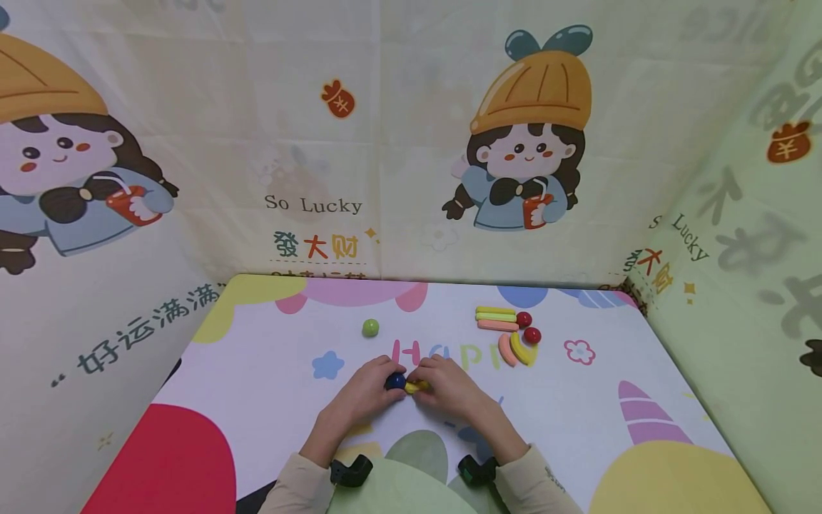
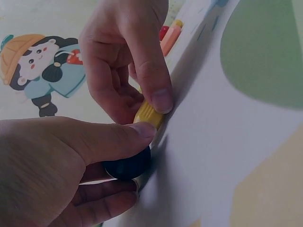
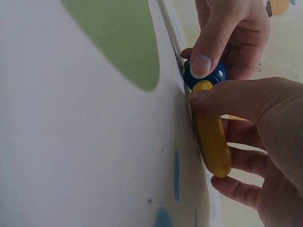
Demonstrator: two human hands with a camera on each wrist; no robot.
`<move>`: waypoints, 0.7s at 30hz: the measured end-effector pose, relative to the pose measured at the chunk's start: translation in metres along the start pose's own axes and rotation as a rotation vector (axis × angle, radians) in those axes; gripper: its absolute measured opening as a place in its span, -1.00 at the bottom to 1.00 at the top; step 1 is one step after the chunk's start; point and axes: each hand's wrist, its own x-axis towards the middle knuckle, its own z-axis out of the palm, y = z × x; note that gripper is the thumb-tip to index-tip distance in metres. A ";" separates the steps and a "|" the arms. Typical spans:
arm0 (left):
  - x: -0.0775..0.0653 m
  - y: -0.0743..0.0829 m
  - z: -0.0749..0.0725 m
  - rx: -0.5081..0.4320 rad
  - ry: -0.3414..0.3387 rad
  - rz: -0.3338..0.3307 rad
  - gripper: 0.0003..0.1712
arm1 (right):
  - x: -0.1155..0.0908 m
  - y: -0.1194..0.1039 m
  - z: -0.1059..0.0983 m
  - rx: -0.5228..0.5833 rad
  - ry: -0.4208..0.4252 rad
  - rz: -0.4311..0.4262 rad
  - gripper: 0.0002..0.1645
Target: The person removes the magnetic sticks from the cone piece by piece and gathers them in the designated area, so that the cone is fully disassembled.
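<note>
My left hand (image 1: pixel 367 391) holds a glossy dark blue ball (image 1: pixel 396 380) between thumb and fingers, low over the table. From the right, my right hand (image 1: pixel 449 389) pinches a yellow curved, ribbed stick (image 3: pixel 213 137) near one end. That end meets the ball beside the left thumb in the right wrist view. Another strip of yellow (image 3: pixel 235 117) shows behind the right thumb, mostly hidden. In the left wrist view the yellow stick's end lies just past the left thumb tip, and the ball (image 2: pixel 128 165) sits under that thumb.
A green ball (image 1: pixel 370 328) lies farther back, left of centre. At the back right lie straight sticks in yellow, light green (image 1: pixel 496 317) and pink (image 1: pixel 497 325), two red balls (image 1: pixel 531 335), a curved pink stick (image 1: pixel 507 350) and a curved yellow one (image 1: pixel 519 348). A printed cloth wall (image 1: pixel 411 143) stands behind the table.
</note>
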 end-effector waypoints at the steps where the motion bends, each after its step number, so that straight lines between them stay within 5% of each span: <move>1: 0.000 0.000 0.000 0.001 0.002 0.003 -0.55 | 0.000 0.000 0.000 0.002 -0.002 -0.002 -0.73; 12: 0.001 0.000 -0.001 -0.010 -0.007 -0.009 -0.55 | 0.000 0.006 -0.006 0.008 -0.035 0.133 -0.69; 21: 0.002 -0.001 -0.001 -0.014 -0.015 -0.021 -0.54 | 0.000 0.006 -0.006 0.009 -0.040 0.147 -0.68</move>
